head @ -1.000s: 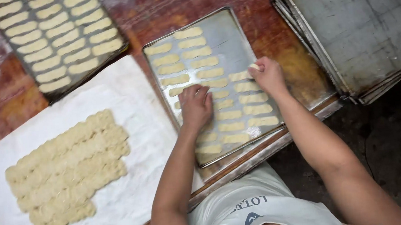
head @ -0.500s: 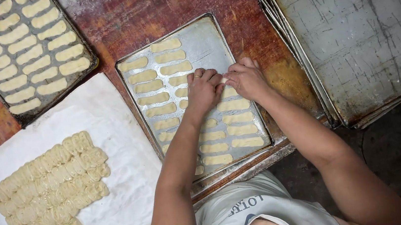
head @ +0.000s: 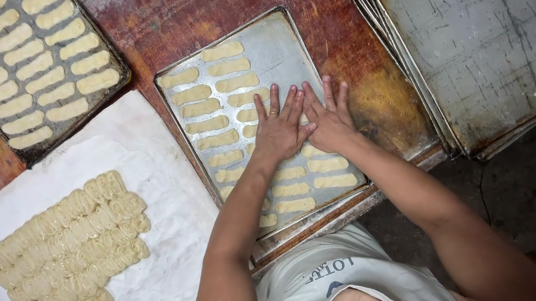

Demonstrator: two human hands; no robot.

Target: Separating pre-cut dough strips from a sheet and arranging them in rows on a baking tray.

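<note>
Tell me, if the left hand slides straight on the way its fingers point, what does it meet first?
Probably bare metal: the left hand points up the baking tray, just right of the dough pieces, then the tray's far rim. It passes them closely, so hard to say.

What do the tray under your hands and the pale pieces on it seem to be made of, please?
Tray: likely thin metal, dull grey, scuffed, with a raised rim. Pieces: apparently raw dough, pale cream, matte and soft-edged. Both hands lie flat on them.
</note>
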